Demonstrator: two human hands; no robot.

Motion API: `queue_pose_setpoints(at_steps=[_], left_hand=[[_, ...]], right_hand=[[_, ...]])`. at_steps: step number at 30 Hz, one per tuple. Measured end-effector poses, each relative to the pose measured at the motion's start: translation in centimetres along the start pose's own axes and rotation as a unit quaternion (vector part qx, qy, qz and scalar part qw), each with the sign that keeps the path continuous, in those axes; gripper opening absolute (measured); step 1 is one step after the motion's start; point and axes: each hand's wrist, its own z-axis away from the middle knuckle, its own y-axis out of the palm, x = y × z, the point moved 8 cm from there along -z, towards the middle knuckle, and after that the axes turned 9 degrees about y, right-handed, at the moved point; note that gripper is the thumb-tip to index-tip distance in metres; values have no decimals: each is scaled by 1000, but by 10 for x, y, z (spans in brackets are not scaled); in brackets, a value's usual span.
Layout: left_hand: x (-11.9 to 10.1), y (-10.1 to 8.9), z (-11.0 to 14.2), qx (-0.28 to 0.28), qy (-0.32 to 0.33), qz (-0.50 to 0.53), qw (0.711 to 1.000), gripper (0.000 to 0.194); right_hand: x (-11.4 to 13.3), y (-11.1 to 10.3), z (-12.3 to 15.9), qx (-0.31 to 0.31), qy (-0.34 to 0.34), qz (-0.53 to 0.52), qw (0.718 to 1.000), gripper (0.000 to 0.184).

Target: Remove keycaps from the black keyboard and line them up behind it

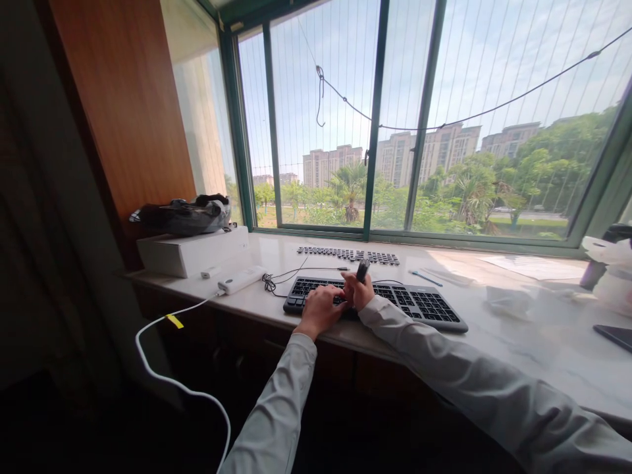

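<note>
A black keyboard (434,307) lies along the front of the white counter, partly covered by both hands. My left hand (323,308) rests on its left half, fingers stretched toward the other hand and the thumb apart. Closed around a black-handled tool (363,270), my right hand (359,293) is over the middle of the keyboard. The handle points up; the working end is hidden by the fingers. Behind the keyboard, loose black keycaps (340,253) are set out in rows on the counter (276,247).
A white power strip (241,280) with a white cable (162,374) lies to the left, by thin black cables (270,284). A white box (192,250) carries a black bag (185,216). Rightward are a blue pen-like stick (425,278), clear plastic (508,299) and a dark flat object (615,336).
</note>
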Motion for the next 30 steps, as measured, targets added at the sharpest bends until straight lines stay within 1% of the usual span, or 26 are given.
queue_pose_setpoints(at_steps=[4, 7, 10, 13, 16, 18, 20, 23, 30], left_hand=[[3, -2, 0, -10, -12, 38, 999, 26], [6, -2, 1, -25, -16, 81, 996, 28], [8, -1, 1, -40, -6, 112, 993, 26], [10, -1, 2, -50, -7, 110, 993, 22], [9, -2, 2, -56, -6, 109, 992, 19], [6, -4, 3, -61, 1, 119, 991, 21], [3, -7, 3, -68, 11, 130, 989, 28], [0, -10, 4, -79, 21, 140, 987, 31], [5, -14, 4, -113, 12, 177, 978, 20]], right_hand=[[-3, 1, -3, 27, 63, -108, 992, 48], [-2, 0, -7, 45, 111, -195, 973, 52], [-2, -5, -11, 45, 137, -249, 958, 51], [-5, -8, -13, 39, 153, -266, 951, 50], [-7, -8, -15, 47, 159, -271, 948, 49], [-8, -8, -15, 52, 160, -277, 946, 49], [-9, -10, -16, 50, 165, -290, 941, 47], [-11, -10, -16, 46, 184, -318, 929, 45], [-16, -5, -13, 46, 234, -383, 892, 40]])
